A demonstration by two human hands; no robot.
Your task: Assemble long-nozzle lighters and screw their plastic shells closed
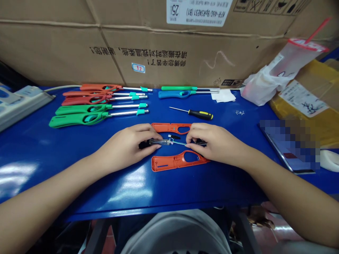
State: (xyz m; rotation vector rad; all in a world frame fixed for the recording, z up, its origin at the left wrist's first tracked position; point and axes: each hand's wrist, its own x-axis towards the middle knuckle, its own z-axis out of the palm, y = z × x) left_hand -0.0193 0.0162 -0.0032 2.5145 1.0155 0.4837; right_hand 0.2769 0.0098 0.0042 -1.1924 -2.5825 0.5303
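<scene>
Between thumb and fingers, my left hand [137, 143] grips a clear lighter fuel tank [162, 142]. My right hand [212, 141] pinches a thin tube [180, 143] that runs from the tank's end; a dark rod shows under its fingers. Just above the tube lies a small black part [174, 137] with a white end. An orange lighter shell half [169, 127] rests behind the hands, partly covered by the right fingers. Nearer me lies the other orange shell half [169, 163], its hollow inside facing up.
Behind are a screwdriver [202, 114], several assembled lighters [79, 120] at left, a green lighter [177, 88] and a blue lighter [172, 94]. Small screws [240, 113], a phone [286, 151] and a bagged drink cup [296, 60] stand right. A power strip [23, 102] is left; a cardboard box [66, 49] walls the back.
</scene>
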